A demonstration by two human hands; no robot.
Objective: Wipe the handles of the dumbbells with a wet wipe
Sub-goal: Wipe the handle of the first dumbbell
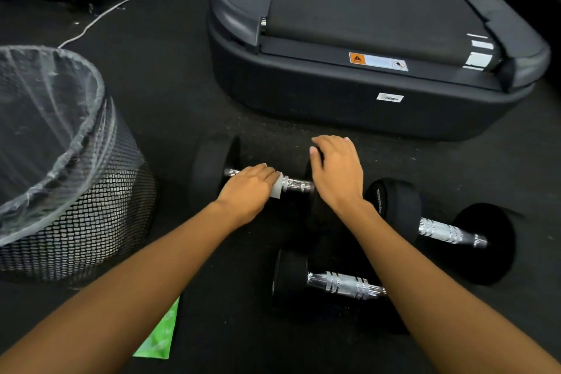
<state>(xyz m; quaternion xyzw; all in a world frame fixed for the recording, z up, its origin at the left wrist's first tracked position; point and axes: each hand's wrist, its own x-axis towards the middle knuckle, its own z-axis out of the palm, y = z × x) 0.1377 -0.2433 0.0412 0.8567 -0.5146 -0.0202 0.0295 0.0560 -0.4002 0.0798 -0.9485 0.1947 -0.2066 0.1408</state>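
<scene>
Two hands: left fingers (264, 172) wrap wipe (277, 190) round handle (299, 185), right fingers (324, 143) lie flat on weight (316, 209).

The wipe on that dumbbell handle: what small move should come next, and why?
Probably slide the left hand, gripping the wipe, rightward along the handle. The shiny stretch beside the wipe lies uncovered, and the right hand rests on the dumbbell head, which should steady it.
</scene>
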